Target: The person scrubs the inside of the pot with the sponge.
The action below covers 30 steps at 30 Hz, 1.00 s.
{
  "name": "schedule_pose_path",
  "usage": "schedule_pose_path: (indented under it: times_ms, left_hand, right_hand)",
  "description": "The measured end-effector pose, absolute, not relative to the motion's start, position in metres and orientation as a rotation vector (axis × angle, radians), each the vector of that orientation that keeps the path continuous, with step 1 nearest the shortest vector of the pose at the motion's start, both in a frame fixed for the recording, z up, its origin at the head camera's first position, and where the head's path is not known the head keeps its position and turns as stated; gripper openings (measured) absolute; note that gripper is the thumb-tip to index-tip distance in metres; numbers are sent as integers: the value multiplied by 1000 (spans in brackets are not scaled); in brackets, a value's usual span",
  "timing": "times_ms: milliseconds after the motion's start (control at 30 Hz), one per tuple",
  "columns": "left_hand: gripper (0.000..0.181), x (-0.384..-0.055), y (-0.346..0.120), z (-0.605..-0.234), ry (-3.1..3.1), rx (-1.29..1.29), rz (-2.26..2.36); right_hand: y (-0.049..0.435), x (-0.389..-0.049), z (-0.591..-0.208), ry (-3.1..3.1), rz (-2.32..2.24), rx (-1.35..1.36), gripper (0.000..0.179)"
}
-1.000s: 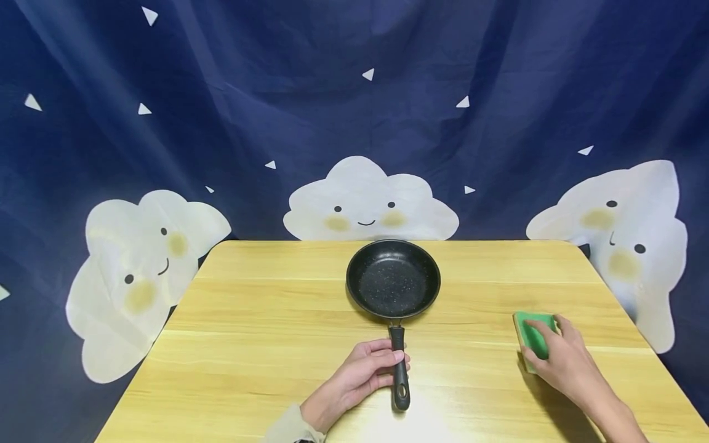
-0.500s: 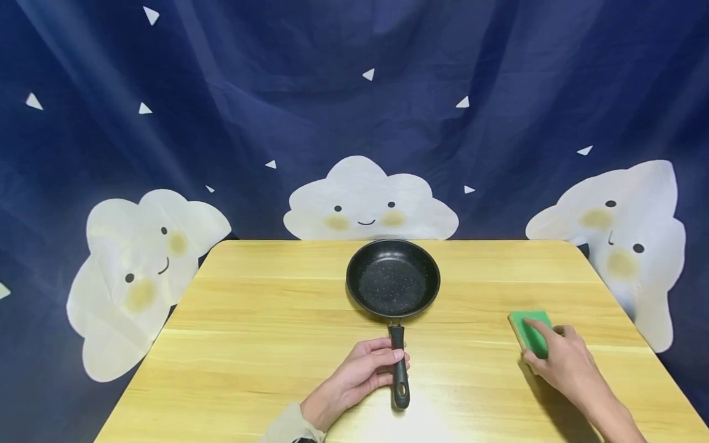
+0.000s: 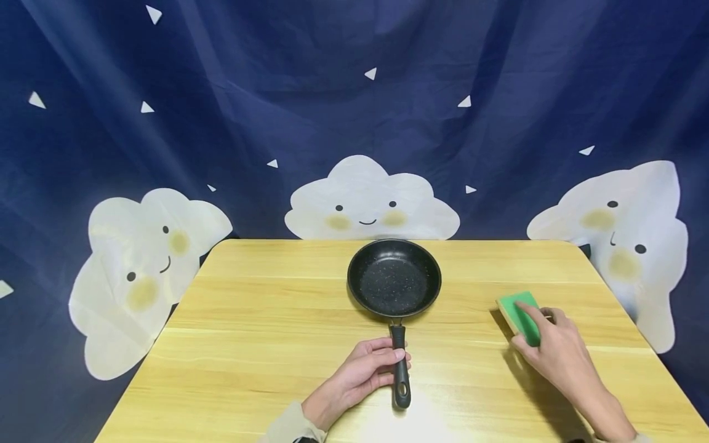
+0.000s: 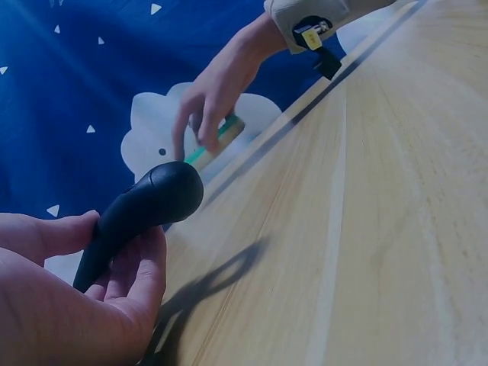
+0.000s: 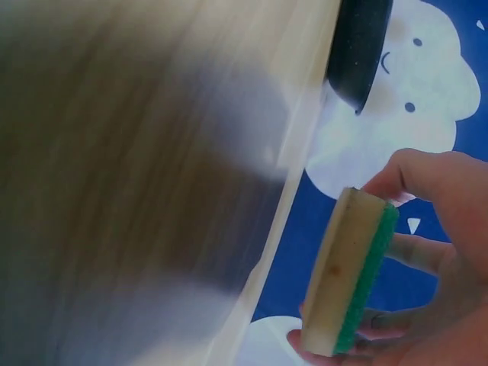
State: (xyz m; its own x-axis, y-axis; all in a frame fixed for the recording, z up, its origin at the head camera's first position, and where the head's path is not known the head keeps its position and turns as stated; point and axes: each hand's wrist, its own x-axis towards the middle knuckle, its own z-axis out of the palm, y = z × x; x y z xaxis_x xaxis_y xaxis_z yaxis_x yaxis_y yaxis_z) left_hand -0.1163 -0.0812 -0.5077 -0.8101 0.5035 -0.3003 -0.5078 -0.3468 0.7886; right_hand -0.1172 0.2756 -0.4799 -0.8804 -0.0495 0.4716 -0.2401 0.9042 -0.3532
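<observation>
A black frying pan (image 3: 393, 280) with a speckled inside sits at the middle of the table, its handle (image 3: 400, 381) toward me. My left hand (image 3: 362, 372) grips that handle, thumb on top and fingers beneath, as the left wrist view also shows. To the right of the pan, my right hand (image 3: 554, 351) holds a scouring sponge (image 3: 520, 314) between thumb and fingers, green side up. In the right wrist view the sponge (image 5: 347, 271) shows its pale yellow foam, raised off the tabletop. Its shadow falls on the wood below.
The light wooden table (image 3: 249, 344) has rounded far corners. Behind it hangs a dark blue curtain (image 3: 310, 92) with white smiling clouds (image 3: 371, 197) and small white triangles. A band with a dark device (image 4: 316, 38) is on the right wrist.
The right hand has lifted the sponge off the table and moved it left and slightly away from me, toward the pan. The left hand and the pan stay in place.
</observation>
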Motion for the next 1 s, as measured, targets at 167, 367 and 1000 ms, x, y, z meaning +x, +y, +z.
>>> schedule_pose_path:
  times_ms: [167, 367, 1000]
  left_hand:
    - [39, -116, -82, -509, 1290, -10, 2159]
    - [38, -112, -87, -511, 1305, -50, 2160]
    - [40, -115, -81, -506, 1308, -25, 2152]
  right_hand:
    - [264, -125, -476, -2575, 570, 252, 60]
    - [245, -137, -474, -2537, 588, 360, 61]
    - [207, -170, -459, -2498, 585, 527, 55]
